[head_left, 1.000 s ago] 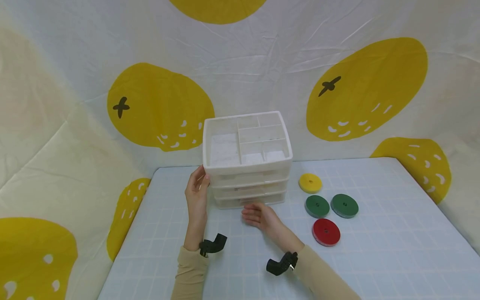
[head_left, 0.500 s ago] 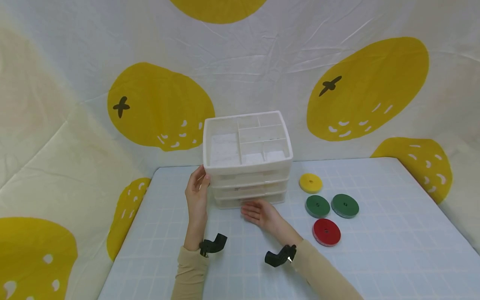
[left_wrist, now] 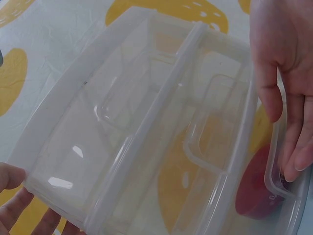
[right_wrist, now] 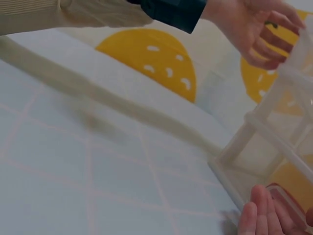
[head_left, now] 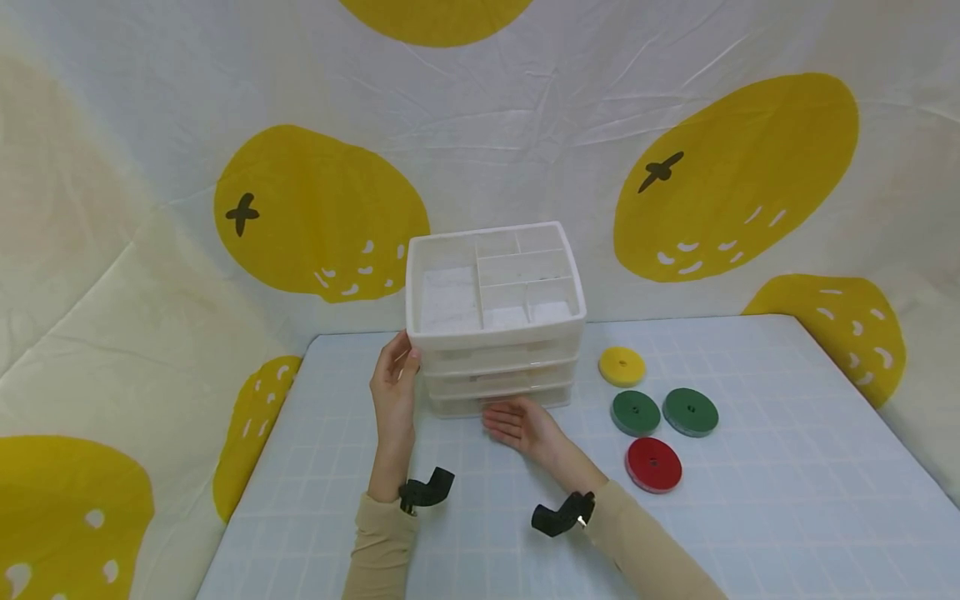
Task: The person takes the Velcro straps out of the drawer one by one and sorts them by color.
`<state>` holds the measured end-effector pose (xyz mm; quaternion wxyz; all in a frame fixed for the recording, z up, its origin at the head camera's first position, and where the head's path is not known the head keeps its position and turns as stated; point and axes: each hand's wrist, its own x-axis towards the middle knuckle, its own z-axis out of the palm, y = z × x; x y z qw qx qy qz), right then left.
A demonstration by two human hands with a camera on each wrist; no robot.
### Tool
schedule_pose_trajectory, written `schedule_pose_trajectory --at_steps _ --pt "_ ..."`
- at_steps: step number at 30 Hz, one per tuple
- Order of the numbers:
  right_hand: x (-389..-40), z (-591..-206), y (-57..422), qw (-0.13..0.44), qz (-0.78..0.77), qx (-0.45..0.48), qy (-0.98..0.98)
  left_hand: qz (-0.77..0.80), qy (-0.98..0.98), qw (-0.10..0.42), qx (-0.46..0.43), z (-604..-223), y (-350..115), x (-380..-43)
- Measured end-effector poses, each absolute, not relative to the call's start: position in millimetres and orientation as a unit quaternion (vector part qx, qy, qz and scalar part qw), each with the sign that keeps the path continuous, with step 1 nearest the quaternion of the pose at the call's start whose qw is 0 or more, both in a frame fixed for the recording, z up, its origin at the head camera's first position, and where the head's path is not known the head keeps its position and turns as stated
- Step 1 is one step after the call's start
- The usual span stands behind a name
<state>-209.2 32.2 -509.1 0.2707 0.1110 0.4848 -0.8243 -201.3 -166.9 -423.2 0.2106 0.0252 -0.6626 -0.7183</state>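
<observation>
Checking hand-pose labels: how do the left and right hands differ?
The left hand holds the upper left side of the white drawer unit; the right hand is low, at the bottom drawer.
The left hand's fingers bend round the edge; the right hand's look straighter.
Shared: tan sleeves and black wrist cameras.

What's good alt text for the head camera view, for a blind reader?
A person's left hand grips the left side of a white three-drawer organizer, while the right hand is at its bottom drawer. To the right, a yellow ribbon-like roll, two green ones and a red one lie on a pale blue checked table.
</observation>
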Motion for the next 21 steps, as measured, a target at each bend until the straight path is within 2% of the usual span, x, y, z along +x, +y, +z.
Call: schedule_pose_trajectory --at_steps 21 --pt "-186.1 -510.6 37.8 0.297 -0.823 0.102 0.474 -0.724 -0.656 0.212 0.020 -423.8 -167.1 -201.7"
